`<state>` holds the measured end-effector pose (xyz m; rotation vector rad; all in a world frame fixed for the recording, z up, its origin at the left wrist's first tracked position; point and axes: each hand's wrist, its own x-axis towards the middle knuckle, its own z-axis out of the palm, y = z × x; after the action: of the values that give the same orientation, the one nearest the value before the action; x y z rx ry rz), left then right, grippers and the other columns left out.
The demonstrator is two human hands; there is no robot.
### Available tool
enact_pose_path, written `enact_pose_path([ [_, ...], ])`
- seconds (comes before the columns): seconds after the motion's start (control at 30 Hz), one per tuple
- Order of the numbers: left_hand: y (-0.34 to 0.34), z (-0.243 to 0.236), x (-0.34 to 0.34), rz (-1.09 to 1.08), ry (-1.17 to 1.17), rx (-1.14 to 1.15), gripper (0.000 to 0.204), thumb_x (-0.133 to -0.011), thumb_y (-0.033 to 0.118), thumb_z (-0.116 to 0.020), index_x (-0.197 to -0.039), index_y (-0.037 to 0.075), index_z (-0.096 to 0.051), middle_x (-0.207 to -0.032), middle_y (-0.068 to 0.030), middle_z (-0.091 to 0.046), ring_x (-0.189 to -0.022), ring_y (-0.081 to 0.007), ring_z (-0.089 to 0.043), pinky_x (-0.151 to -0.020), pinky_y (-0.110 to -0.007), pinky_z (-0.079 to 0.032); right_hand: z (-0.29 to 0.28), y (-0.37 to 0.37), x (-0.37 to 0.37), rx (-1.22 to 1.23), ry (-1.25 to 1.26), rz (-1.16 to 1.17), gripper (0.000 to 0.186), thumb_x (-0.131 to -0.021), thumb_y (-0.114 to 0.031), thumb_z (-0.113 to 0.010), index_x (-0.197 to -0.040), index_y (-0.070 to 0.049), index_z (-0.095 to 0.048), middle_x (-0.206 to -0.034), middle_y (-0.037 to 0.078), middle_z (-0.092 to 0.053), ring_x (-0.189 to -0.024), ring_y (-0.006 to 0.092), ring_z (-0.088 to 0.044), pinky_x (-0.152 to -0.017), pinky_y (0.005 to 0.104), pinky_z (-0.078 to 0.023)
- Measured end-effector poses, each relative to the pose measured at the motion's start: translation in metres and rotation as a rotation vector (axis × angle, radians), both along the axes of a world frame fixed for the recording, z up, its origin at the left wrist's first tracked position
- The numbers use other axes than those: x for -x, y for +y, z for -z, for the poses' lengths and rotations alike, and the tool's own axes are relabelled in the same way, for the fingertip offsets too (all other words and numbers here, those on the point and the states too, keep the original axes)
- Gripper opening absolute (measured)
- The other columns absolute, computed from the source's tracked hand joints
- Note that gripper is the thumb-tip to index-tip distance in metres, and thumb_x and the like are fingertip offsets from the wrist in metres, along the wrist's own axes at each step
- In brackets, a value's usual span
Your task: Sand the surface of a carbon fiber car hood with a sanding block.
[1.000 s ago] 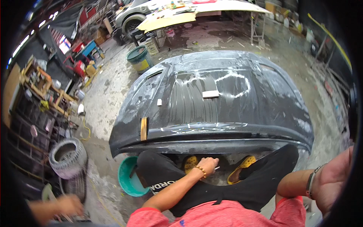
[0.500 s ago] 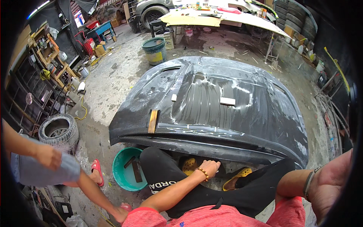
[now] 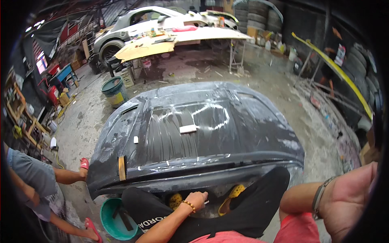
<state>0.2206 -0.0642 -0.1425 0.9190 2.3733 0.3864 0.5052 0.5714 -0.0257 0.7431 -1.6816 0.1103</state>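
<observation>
My left hand [image 3: 196, 200], with a beaded bracelet at its wrist, hangs between my knees. Its fingers are curled, and a small white stick [image 3: 206, 202] pokes out of them. My right hand [image 3: 351, 200] is raised close at the right, palm showing; dark rim hides its fingers. Before my knees lies a wet black car hood [image 3: 259, 133] with a woven carbon pattern and whitish smears. On it rest a white block [image 3: 187, 129], a smaller white piece [image 3: 135, 139] and a wooden-faced block [image 3: 122, 168]. Neither hand touches the hood.
By my left leg stands a teal basin [image 3: 106, 222] of water with dark strips inside. Another person's legs in denim shorts [image 3: 32, 172] are at the left. Beyond the hood are a bucket [image 3: 114, 94], a covered table [image 3: 206, 35] and a white car [image 3: 142, 20].
The view has lifted and swung right, showing more of the car and the right wall. The other person's arm has lowered. The white stick now shows at my left fingers.
</observation>
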Motion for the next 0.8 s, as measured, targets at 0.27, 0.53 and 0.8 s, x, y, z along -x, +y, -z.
enact_pose_path([
  [0.27, -0.049, 0.000, 0.004, -0.145, -0.069, 0.030, 0.031, -0.080, 0.027, -0.079, -0.096, 0.005, -0.064, -0.088, -0.0212, -0.072, -0.087, -0.0410, -0.071, -0.077, -0.051, -0.056, -0.017, 0.024, -0.005, -0.116, -0.262, 0.211, 0.029, -0.075, -0.031, -0.081, -0.091, -0.012, -0.066, -0.077, 0.000, -0.062, -0.073, 0.0146, -0.056, -0.069, 0.0338, -0.044],
  [0.53, -0.066, -0.009, -0.004, -0.111, 0.020, 0.121, 0.018, -0.085, 0.019, -0.067, -0.097, 0.004, -0.067, -0.095, -0.0225, -0.072, -0.095, -0.0406, -0.071, -0.083, -0.052, -0.055, -0.104, -0.097, -0.034, -0.571, -0.360, 0.567, 0.030, -0.072, -0.029, -0.084, -0.089, -0.012, -0.065, -0.075, 0.001, -0.063, -0.072, 0.0151, -0.057, -0.069, 0.0338, -0.046],
  [0.8, -0.092, -0.026, -0.022, -0.064, -0.081, -0.073, 0.038, -0.080, 0.037, -0.083, -0.085, 0.006, -0.063, -0.079, -0.0220, -0.070, -0.076, -0.0414, -0.068, -0.071, -0.051, -0.056, -0.077, -0.069, -0.169, -0.963, -0.133, 1.196, 0.031, -0.070, -0.027, -0.086, -0.087, -0.013, -0.065, -0.074, 0.001, -0.064, -0.072, 0.0156, -0.059, -0.068, 0.0337, -0.047],
])
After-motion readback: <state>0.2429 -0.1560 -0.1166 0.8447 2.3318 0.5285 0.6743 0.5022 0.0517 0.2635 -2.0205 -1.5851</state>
